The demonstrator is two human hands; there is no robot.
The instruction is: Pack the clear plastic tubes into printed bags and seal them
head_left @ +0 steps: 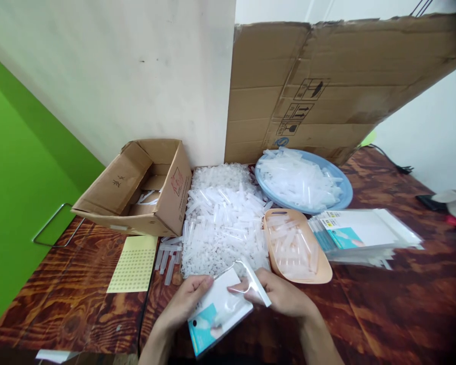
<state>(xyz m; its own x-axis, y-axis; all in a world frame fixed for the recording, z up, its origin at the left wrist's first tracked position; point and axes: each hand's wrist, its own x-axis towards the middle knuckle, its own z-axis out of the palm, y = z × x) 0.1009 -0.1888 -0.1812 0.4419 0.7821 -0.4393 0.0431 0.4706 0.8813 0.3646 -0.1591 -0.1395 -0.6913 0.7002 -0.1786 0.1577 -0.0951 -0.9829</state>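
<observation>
Near the table's front edge, my left hand (pixel 188 299) grips the left side of a clear plastic packet (pixel 228 309) with a white and turquoise printed card inside. My right hand (pixel 279 294) is closed at the packet's upper right end, by its clear flap (pixel 255 284), which stands up from the card. The forefinger points in toward the card behind the clear film. Just beyond the hands lies a big heap of translucent plastic tubes (pixel 226 223). A peach tray (pixel 323 271) with more tubes sits close to my right hand.
On the left stand an open cardboard box (pixel 171 203) and a yellow sticker sheet (pixel 134 263). A blue basin (pixel 345 190) full of translucent pieces is at the back right. Stacked packets (pixel 368 233) lie beside the tray. Large cardboard (pixel 338 76) leans at the back.
</observation>
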